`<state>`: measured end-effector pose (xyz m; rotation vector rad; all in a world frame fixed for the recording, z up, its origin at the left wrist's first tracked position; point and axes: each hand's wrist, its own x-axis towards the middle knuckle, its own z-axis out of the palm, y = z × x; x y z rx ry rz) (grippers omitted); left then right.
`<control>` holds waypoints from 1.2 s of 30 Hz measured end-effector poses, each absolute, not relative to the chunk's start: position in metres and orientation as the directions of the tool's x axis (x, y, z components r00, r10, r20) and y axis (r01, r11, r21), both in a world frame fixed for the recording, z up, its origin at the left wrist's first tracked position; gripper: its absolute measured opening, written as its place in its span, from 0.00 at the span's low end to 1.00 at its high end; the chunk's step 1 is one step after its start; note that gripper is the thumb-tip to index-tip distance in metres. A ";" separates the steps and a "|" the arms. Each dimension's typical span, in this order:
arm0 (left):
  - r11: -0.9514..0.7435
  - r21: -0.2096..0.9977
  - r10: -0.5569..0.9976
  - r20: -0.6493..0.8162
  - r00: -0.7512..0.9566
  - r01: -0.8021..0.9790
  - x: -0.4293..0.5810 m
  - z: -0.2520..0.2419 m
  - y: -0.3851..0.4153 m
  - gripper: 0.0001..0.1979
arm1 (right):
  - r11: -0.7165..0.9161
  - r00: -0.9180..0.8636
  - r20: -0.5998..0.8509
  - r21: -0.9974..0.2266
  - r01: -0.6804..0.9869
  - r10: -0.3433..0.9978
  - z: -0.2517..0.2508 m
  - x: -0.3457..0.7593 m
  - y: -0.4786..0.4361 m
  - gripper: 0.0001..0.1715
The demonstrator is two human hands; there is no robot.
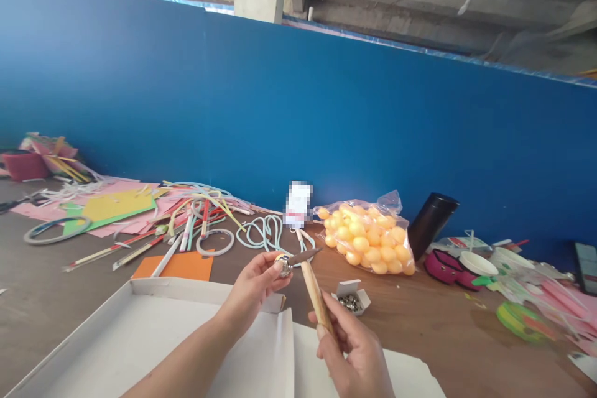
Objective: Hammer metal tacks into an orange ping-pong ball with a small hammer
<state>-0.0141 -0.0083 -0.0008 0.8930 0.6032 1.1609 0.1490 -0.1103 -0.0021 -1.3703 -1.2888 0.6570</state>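
My left hand pinches a small orange ball fitted with a silver metal piece between thumb and fingertips. My right hand is closed round the wooden handle of a small hammer, whose dark metal head rests against the ball. Both hands hover above a shallow white cardboard box on the brown table. Just right of the hammer sits a little open box of silver metal pieces.
A clear bag of orange balls lies behind the hands, with a black cylinder to its right. Coloured paper sheets, sticks and plastic rings litter the left side. A blue partition wall runs behind the table. Clutter fills the right edge.
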 end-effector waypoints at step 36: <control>0.057 0.956 0.988 -0.012 0.156 -0.288 -0.010 0.000 -0.008 0.19 | 0.137 0.273 0.233 -0.934 0.331 0.933 -0.005 0.150 -0.107 0.28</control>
